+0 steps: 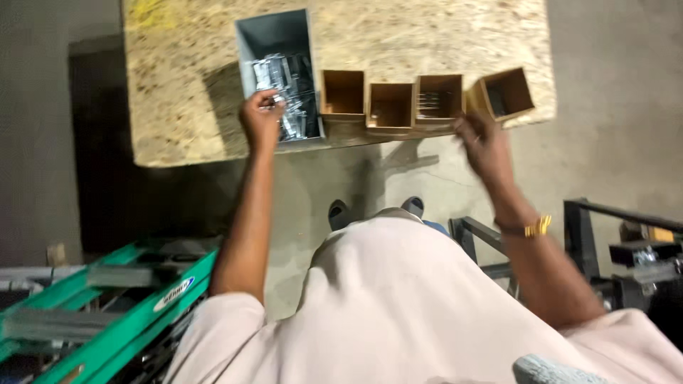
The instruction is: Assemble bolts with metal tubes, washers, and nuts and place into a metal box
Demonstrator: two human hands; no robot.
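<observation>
Seen from my remote feed, a person stands at the near edge of a chipboard table [185, 92]. At eleven o'clock the left hand [260, 118] reaches into a grey metal bin [274, 35] of bright metal parts [284, 78], fingers curled around what looks like one or two of them; how firmly I cannot tell, as motion blurs the frame. At one o'clock the right hand [484, 139] is loosely open, fingers spread, just beside the tilted box [506, 94] at the end of a row of four small cardboard boxes [391, 103], holding nothing that I can see. The boxes sit right at the table's edge, the last one skewed and overhanging. My judgement: a brush from the right hand could tip that box to the floor. The loose parts look sharp-edged and tangled, so a hurried grab could snag fingers or spill pieces. A green ladder [107, 313] lies at eight o'clock.
</observation>
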